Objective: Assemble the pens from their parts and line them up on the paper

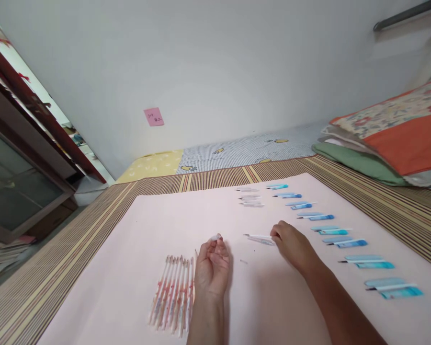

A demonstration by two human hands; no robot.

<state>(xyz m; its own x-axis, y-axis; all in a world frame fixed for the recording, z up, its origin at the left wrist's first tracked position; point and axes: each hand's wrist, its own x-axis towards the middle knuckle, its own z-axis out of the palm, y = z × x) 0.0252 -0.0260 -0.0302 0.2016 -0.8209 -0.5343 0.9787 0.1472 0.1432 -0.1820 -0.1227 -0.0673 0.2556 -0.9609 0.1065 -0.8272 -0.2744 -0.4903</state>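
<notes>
Head view looks down on a pink sheet (187, 211) spread over a striped mat (75, 230), with pen parts laid out in groups. Left hand (211, 266) is raised a little off the sheet, palm toward the camera, fingers curled, pinching a small clear cap (214, 237) at the fingertips. Right hand (290, 244) rests on the sheet near the middle, fingers closed on the end of a clear pen (259, 238) that lies flat and points left. The hands are apart, each busy with its own piece.

Progress, as far as I can judge: just left of the left hand sits a tidy bundle of patterned pens (174, 294), side by side and touching, which look finished. Along the right side runs a diagonal row of blue pen bodies (339, 242), each with a thin refill beside it, so those look like separate parts. At the far end near the row's top lie a few clear pens (250, 196), hard to tell whether complete. A tiny bit (243, 261) lies loose between the hands; too small to identify.

So I'd say roughly half done: one batch stacked, one pen in hand, the blue row untouched. Folded blankets (391, 139) sit off to the right.
</notes>
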